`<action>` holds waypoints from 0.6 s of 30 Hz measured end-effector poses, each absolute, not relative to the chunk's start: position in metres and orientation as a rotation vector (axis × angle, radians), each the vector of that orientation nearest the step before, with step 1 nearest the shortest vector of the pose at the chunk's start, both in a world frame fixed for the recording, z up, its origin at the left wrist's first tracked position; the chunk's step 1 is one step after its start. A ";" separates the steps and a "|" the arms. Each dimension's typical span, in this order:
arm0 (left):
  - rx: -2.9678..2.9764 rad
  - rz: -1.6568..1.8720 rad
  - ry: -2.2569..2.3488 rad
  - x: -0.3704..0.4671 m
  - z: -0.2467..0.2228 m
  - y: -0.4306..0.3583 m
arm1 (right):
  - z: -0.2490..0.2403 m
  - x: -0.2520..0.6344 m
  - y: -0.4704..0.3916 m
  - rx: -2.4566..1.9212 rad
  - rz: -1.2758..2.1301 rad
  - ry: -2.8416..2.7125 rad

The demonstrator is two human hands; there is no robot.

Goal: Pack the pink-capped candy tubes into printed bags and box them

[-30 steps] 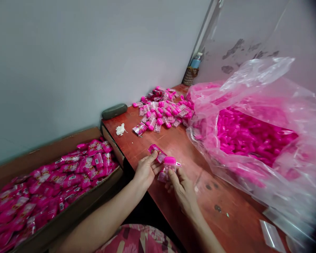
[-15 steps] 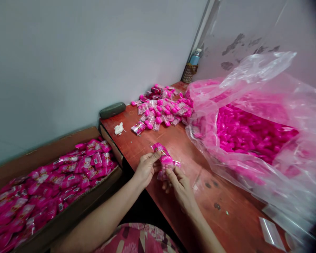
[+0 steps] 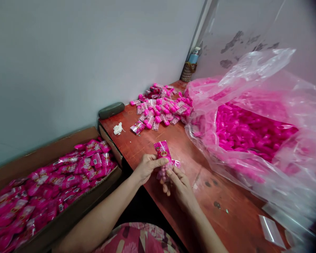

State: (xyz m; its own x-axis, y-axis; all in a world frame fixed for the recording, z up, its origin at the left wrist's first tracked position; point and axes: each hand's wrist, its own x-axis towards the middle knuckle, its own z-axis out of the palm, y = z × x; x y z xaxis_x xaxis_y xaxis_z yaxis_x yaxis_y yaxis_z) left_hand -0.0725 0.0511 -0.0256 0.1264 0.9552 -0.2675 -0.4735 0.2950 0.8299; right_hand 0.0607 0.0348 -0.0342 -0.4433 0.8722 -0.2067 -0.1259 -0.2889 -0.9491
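Note:
Over the front of the red-brown table (image 3: 171,138), my left hand (image 3: 148,168) pinches a pink printed packet (image 3: 162,148) between thumb and fingers. My right hand (image 3: 181,184) is closed on a clear pouch of small pink balls (image 3: 163,173), just below the packet. Both pieces overlap between the hands, so I cannot tell whether the pouch sits inside the packet. Part of the packet's lower end is covered by my fingers. A similar printed packet (image 3: 137,128) lies flat farther back, beside a heap of pink-capped pouches of balls (image 3: 160,107).
To the left, a long cardboard box (image 3: 93,130) holds many filled pink packets (image 3: 68,181). A large clear plastic bag (image 3: 255,72) of pink plastic pieces (image 3: 250,130) takes up the right side. Behind are a dark green case (image 3: 111,110), crumpled white tissue (image 3: 118,128) and a bottle (image 3: 194,56).
The printed packet has turned more upright and its front now faces me. My left thumb has slid down and right across it, while my right hand stays nearly in place.

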 end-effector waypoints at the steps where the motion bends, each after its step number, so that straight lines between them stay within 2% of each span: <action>1: 0.674 1.149 0.925 -0.072 -0.025 0.051 | -0.034 0.061 0.035 -1.015 1.802 -1.230; 6: 0.650 1.114 0.903 -0.063 -0.026 0.046 | -0.037 0.060 0.034 -1.154 1.514 -1.340; 10: 0.558 1.123 0.885 -0.061 -0.030 0.041 | -0.041 0.061 0.032 -1.045 1.680 -1.232; 13: 0.438 1.254 0.904 -0.065 -0.032 0.041 | -0.041 0.066 0.031 -0.941 1.813 -1.084; 18: 0.400 1.243 0.817 -0.059 -0.031 0.036 | -0.039 0.068 0.034 -0.962 1.752 -1.015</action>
State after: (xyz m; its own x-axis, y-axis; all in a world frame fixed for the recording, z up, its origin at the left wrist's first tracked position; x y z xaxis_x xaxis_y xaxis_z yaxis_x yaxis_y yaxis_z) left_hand -0.0587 0.0357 -0.0311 0.0961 0.9401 -0.3272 -0.6729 0.3036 0.6745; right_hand 0.0676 0.0341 -0.0387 -0.3233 0.9271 -0.1896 -0.2970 -0.2897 -0.9099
